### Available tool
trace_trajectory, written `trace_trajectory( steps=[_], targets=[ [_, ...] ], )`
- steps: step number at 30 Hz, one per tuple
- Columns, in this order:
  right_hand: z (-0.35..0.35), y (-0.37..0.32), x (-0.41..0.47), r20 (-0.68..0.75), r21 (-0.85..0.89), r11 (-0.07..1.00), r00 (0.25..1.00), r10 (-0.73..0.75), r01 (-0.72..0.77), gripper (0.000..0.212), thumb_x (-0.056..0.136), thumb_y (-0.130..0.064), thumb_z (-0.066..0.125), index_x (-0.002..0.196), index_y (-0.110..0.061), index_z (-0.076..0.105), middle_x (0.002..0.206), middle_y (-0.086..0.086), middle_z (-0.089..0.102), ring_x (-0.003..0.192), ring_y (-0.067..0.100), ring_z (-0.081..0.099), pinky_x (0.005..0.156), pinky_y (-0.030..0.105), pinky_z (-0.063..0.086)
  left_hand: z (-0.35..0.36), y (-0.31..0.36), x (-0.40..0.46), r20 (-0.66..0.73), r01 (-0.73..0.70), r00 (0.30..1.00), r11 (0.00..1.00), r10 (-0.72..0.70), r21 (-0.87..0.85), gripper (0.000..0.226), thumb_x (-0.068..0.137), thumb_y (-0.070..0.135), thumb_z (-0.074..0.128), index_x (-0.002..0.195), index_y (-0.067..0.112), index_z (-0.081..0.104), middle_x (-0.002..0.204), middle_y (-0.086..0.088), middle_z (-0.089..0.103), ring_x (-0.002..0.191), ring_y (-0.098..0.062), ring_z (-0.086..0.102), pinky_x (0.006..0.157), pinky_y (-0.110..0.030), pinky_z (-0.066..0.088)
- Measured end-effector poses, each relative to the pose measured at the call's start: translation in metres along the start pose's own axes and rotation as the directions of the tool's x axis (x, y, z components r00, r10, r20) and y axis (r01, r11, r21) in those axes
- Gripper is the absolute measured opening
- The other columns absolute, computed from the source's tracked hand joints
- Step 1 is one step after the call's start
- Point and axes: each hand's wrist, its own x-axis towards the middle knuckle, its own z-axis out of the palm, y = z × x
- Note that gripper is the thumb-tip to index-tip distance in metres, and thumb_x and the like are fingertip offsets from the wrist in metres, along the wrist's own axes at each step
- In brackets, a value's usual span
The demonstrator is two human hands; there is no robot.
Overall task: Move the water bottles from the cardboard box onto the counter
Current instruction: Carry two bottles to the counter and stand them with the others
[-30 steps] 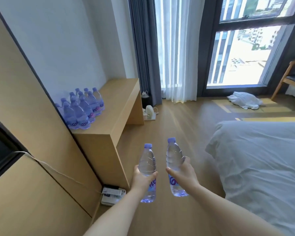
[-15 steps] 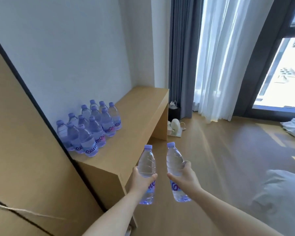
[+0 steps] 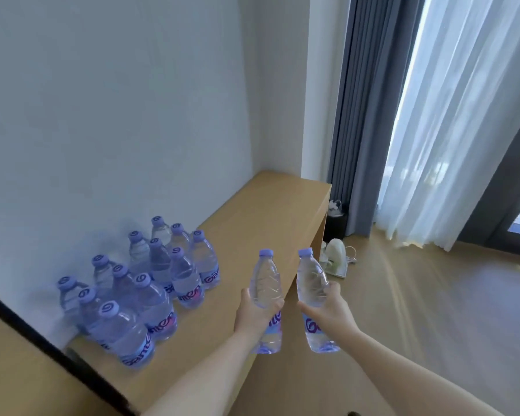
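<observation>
Beside a curtained window, a wooden counter (image 3: 270, 211) carries clustered bottles (image 3: 150, 283) at its wall-side near corner, as the left hand (image 3: 254, 313) and right hand (image 3: 327, 307) each grip one upright bottle just off its front edge, the left nearer.

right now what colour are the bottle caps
Pale purple, as on the left-hand bottle's cap; head view shows it best.

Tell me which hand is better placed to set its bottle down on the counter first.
Left, probably. The left hand holds its clear plastic bottle with the purple cap upright above the light wooden counter, beside the standing bottles. The right hand holds its tilted bottle past the counter's edge, over the floor.
</observation>
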Motion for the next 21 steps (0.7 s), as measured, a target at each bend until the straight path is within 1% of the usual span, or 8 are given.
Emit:
trace_trajectory(
  steps=[2,6,8,10,13,17,19,21],
  targets=[
    [0.004,-0.005,0.035,0.037,-0.020,1.000,0.999,-0.023,0.024,0.058,0.073,-0.041,0.074,0.111,-0.024,0.034,0.092,-0.011,0.055,0.078,0.000,0.056,0.055,0.020,0.041,0.007,0.006,0.027,-0.035,0.033,0.999,0.999,-0.035,-0.041,0.062,0.060,0.051,0.075,0.108,0.027,0.043,0.098,0.005,0.064,0.088,-0.015,0.065,0.082,-0.040,0.055],
    [0.007,-0.018,0.117,0.125,-0.015,0.999,0.991,-0.036,0.038,0.072,0.068,-0.044,0.074,0.123,-0.024,0.031,0.091,-0.012,0.057,0.077,0.001,0.058,0.054,0.019,0.042,0.024,0.022,0.094,-0.110,0.076,0.990,0.994,-0.084,-0.075,0.057,0.070,0.043,0.077,0.110,0.024,0.042,0.099,0.002,0.063,0.091,-0.018,0.064,0.084,-0.041,0.054],
    [0.007,-0.025,0.159,0.187,-0.022,0.997,0.980,-0.067,0.072,0.082,0.068,-0.044,0.076,0.131,-0.025,0.027,0.093,-0.016,0.053,0.080,-0.001,0.056,0.056,0.017,0.042,0.031,0.033,0.127,-0.147,0.070,0.986,0.993,-0.084,-0.097,0.054,0.070,0.039,0.076,0.111,0.017,0.048,0.098,-0.004,0.066,0.091,-0.022,0.065,0.084,-0.043,0.055],
    [0.007,-0.036,0.197,0.248,-0.023,0.996,0.965,-0.082,0.090,0.086,0.068,-0.044,0.078,0.134,-0.026,0.027,0.095,-0.018,0.051,0.082,-0.001,0.055,0.056,0.016,0.041,0.037,0.044,0.154,-0.187,0.064,0.979,0.990,-0.087,-0.123,0.053,0.070,0.035,0.075,0.112,0.011,0.054,0.099,-0.011,0.068,0.091,-0.026,0.067,0.084,-0.046,0.055],
    [0.014,-0.055,0.246,0.353,-0.043,0.993,0.931,-0.090,0.112,0.078,0.066,-0.048,0.077,0.125,-0.029,0.030,0.097,-0.015,0.052,0.083,0.002,0.056,0.058,0.021,0.043,0.038,0.060,0.185,-0.266,0.103,0.950,0.971,-0.160,-0.216,0.053,0.072,0.033,0.077,0.115,0.017,0.052,0.104,-0.009,0.068,0.094,-0.024,0.066,0.087,-0.047,0.054],
    [0.032,-0.084,0.296,0.497,-0.090,0.981,0.862,-0.105,0.171,0.065,0.065,-0.045,0.077,0.112,-0.030,0.034,0.102,-0.002,0.052,0.085,0.014,0.060,0.059,0.024,0.047,0.034,0.074,0.219,-0.398,0.185,0.864,0.930,-0.308,-0.319,0.072,0.073,0.039,0.078,0.132,0.024,0.040,0.123,-0.007,0.055,0.117,-0.029,0.053,0.096,-0.048,0.049],
    [0.048,-0.092,0.310,0.550,-0.091,0.984,0.832,-0.079,0.154,0.061,0.061,-0.045,0.076,0.106,-0.032,0.036,0.108,0.001,0.048,0.093,0.018,0.057,0.067,0.029,0.052,0.028,0.076,0.231,-0.439,0.204,0.830,0.920,-0.344,-0.335,0.075,0.072,0.040,0.078,0.134,0.024,0.039,0.126,-0.008,0.052,0.121,-0.031,0.049,0.097,-0.049,0.047],
    [0.067,-0.101,0.326,0.592,-0.111,0.982,0.803,-0.059,0.154,0.056,0.059,-0.048,0.073,0.101,-0.036,0.037,0.107,-0.001,0.046,0.102,0.019,0.052,0.080,0.037,0.053,0.019,0.077,0.246,-0.484,0.235,0.798,0.925,-0.359,-0.299,0.073,0.070,0.040,0.079,0.130,0.023,0.043,0.123,-0.005,0.054,0.119,-0.030,0.050,0.097,-0.048,0.047]
  ],
)
